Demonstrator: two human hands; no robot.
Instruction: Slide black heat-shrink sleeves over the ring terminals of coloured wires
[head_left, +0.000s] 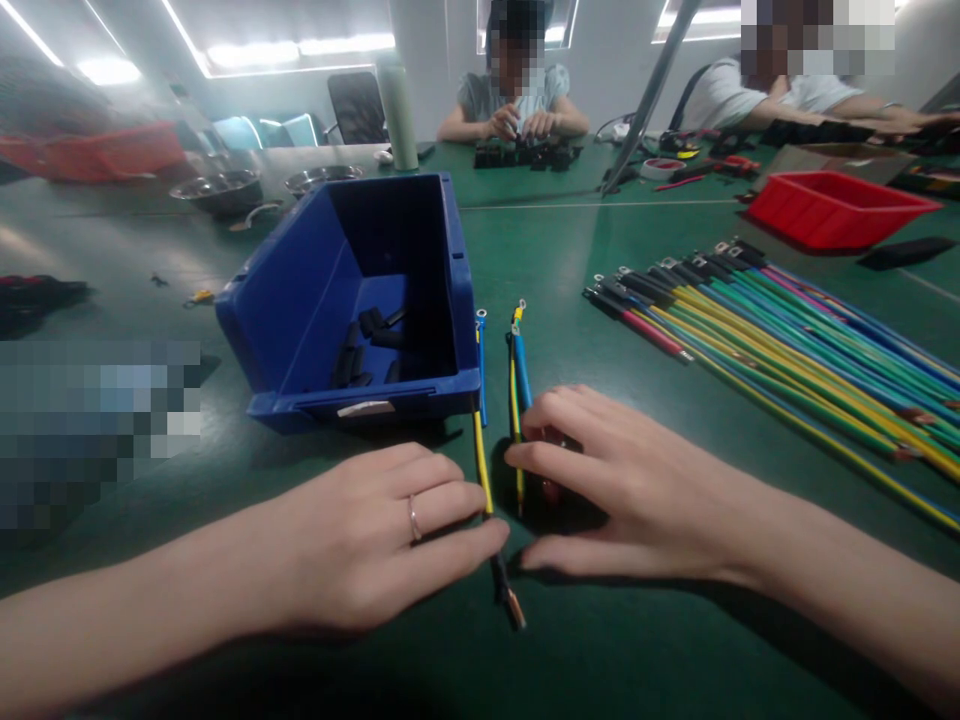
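My left hand (397, 530), with a ring on one finger, is closed on a yellow-green wire (481, 455). Below its fingertips the wire runs into a black sleeve (499, 572) with a bare copper-coloured end. My right hand (600, 470) is open, thumb well apart from the fingers, whose tips are at a short blue wire (523, 368) and another yellow-green wire (514, 385) with ring lugs at the far end. Those fingers partly hide both wires. A blue bin (274, 300) stands beyond my left hand, with several black sleeves (352, 358) inside.
Rows of coloured cables (750, 310) with black-sleeved ends lie at the right. Behind them is a red tray (840, 215). Metal bowls (217, 192) stand beyond the bin. Across the green table (540, 250), a person (517, 105) handles black parts; another person (780, 100) sits farther right.
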